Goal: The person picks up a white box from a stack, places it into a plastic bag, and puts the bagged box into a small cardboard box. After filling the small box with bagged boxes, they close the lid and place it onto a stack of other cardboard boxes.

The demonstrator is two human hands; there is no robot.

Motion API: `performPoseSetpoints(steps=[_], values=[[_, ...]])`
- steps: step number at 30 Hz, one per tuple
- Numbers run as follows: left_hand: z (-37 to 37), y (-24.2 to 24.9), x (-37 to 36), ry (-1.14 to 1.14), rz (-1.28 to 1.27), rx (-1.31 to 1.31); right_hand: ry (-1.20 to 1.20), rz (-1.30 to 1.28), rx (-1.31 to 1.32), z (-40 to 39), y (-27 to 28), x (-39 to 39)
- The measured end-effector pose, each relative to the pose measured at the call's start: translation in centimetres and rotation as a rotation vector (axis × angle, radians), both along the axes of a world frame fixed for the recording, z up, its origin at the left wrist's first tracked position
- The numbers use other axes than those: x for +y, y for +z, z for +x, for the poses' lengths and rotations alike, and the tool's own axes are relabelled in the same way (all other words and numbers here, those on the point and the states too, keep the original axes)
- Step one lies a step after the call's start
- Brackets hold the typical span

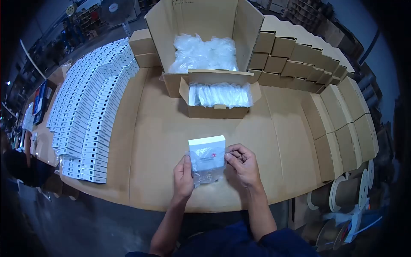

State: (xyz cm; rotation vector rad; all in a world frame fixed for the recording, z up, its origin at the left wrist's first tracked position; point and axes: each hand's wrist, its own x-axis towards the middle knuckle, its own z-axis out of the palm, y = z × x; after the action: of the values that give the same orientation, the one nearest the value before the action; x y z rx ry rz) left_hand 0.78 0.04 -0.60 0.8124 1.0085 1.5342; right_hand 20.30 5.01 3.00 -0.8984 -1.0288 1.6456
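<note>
A flat white box (207,142) with a small red mark is partly inside a clear plastic bag (208,174), whose loose end hangs crumpled at the bottom. My left hand (184,176) grips the left side of box and bag, thumb on the front. At the right edge, my right hand (244,165) has its thumb and forefinger pinched on what looks like the bag's film. Beyond my hands stands an open cardboard carton (218,112), holding a row of bagged items (221,95) packed upright.
A large open cardboard box (247,34) of clear plastic bags (205,53) stands behind the carton. Stacked white boxes (85,115) line the left side. Brown cartons (338,124) are piled at the back right and right. Spools (349,190) sit below the right edge; a person (25,165) is far left.
</note>
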Motion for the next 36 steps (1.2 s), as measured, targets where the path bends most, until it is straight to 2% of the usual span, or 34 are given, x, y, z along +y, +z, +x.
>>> performPoseSetpoints(steps=[4, 6, 10, 13, 14, 16, 18, 20, 24, 25, 28, 32, 33, 36], values=[[-0.5, 0.5, 0.3, 0.006, 0.052, 0.147, -0.031, 0.061, -0.043, 0.1, -0.1, 0.0], [-0.7, 1.8, 0.5, 0.012, 0.089, 0.175, -0.015, 0.118, 0.007, 0.0, 0.1, 0.2], [-1.0, 1.3, 1.0, 0.03, 0.216, 0.315, 0.033, 0.228, 0.074, -0.7, 0.1, 0.4], [-0.5, 1.4, 1.1, 0.048, 0.223, 0.095, 0.017, 0.171, 0.192, -1.2, -0.1, 0.3], [-0.4, 1.4, 1.2, 0.056, 0.221, 0.009, 0.039, 0.195, 0.163, -1.4, 0.2, 0.2], [-0.5, 1.3, 1.3, 0.032, 0.198, 0.03, 0.082, 0.243, 0.103, -1.7, 1.4, -0.1], [-0.6, 1.3, 1.3, 0.005, 0.173, 0.052, 0.084, 0.216, -0.097, -1.7, 1.1, -0.4], [0.0, 2.0, 1.5, 0.087, 0.168, 0.056, 0.06, 0.183, -0.195, -1.8, 0.3, -0.5], [1.5, 1.9, 1.4, 0.181, 0.194, 0.229, -0.024, 0.314, -0.17, -2.1, 0.0, -0.5], [1.4, 2.6, 1.0, 0.069, 0.209, 0.167, 0.022, 0.198, -0.126, -1.9, 0.2, -0.6], [1.2, 2.0, 0.7, -0.013, 0.107, 0.269, 0.066, 0.384, -0.275, -1.9, 0.1, -0.2], [0.9, 2.0, 0.7, 0.021, 0.062, 0.228, 0.057, 0.283, -0.141, -1.6, -0.9, -0.2], [0.7, 1.5, 0.8, 0.023, 0.059, 0.249, 0.064, 0.278, -0.213, -1.5, -0.4, -0.3], [0.7, 0.7, 0.8, 0.034, -0.093, 0.108, -0.114, 0.074, -0.201, -2.5, 1.4, -0.9]])
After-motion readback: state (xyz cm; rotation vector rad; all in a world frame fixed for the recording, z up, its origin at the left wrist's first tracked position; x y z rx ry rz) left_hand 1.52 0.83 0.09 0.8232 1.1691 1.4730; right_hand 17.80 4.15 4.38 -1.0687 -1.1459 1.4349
